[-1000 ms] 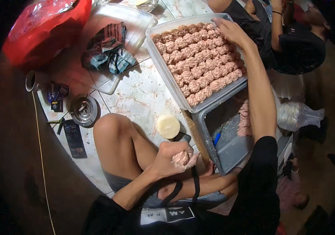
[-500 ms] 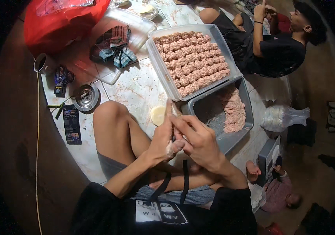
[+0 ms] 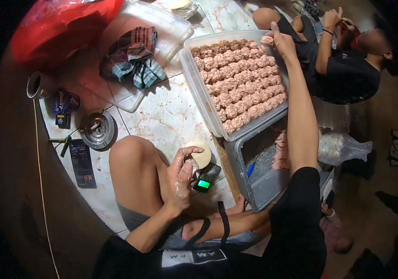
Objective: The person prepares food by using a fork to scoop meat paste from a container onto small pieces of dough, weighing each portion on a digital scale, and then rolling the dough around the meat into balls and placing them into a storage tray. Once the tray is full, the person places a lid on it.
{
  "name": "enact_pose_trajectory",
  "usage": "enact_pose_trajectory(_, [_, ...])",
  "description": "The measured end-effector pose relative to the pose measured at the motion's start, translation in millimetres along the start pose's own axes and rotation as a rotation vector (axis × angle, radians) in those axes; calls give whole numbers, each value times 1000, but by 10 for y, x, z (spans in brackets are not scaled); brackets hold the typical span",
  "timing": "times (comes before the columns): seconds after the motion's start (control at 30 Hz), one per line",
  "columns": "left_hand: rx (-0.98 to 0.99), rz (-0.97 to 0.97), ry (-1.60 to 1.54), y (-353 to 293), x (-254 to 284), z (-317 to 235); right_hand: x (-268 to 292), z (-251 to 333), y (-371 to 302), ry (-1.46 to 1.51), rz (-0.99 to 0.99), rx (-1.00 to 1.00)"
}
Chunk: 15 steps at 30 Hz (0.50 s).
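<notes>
My right hand (image 3: 283, 43) reaches to the far right corner of a clear plastic box (image 3: 200, 95), pinching one small meat dumpling (image 3: 267, 41) with its thumb raised. Rows of pink meat dumplings (image 3: 245, 79) fill the box. My left hand (image 3: 182, 179), dusted white, is curved with thumb and index finger apart beside a stack of round pale dough wrappers (image 3: 199, 156). I see nothing held in it. Beneath my right forearm sits a grey tub (image 3: 266, 186) with pink minced meat (image 3: 280, 151), partly hidden by that arm, and a blue-handled utensil (image 3: 251, 169).
A black device with a lit green display (image 3: 203, 184) lies by the wrappers. At left are an ashtray (image 3: 98, 130), a phone (image 3: 82, 162), a mug (image 3: 38, 86), a plaid cloth (image 3: 134, 58) and a red bag (image 3: 64, 37). Another person (image 3: 348, 74) sits at far right.
My hands were together before my lap; they have parted. The right hand has moved far right to the box with a dumpling, while the left has drawn back slightly toward the wrappers.
</notes>
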State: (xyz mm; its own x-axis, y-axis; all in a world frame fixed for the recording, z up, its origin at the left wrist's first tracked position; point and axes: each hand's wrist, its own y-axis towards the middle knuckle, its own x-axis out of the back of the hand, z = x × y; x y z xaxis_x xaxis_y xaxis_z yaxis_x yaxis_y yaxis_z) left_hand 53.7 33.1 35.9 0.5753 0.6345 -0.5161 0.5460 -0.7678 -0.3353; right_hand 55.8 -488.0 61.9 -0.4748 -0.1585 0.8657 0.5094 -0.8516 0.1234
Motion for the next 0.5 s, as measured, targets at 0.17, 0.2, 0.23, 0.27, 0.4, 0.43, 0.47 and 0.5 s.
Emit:
enact_pose_trajectory(0.17, [46,-91,157,13,-77,-39,-204,-106,104,-165,275,137])
enact_pose_trajectory(0.2, [80,-80,392,33,-85,-96,-165,-51,95,-186,329,117])
enact_pose_trajectory(0.23, [112,-61,629,50,-95,-127,-201,0,53,-184,325,102])
enact_pose_trajectory(0.27, [-62,-67,712,63,-123,23,-171,-3,62,-344,290,252])
enact_pose_trajectory(0.4, [-341,153,1199,143,43,336,54,542,-700,-371,-59,588])
enact_pose_trajectory(0.43, [-352,158,1202,147,71,400,286,788,-1052,-259,-305,598])
enact_pose_trajectory(0.47, [-392,173,1267,173,64,474,568,809,-1322,-210,-255,483])
enact_pose_trajectory(0.5, [-428,196,1327,173,32,532,830,789,-1688,-259,-159,321])
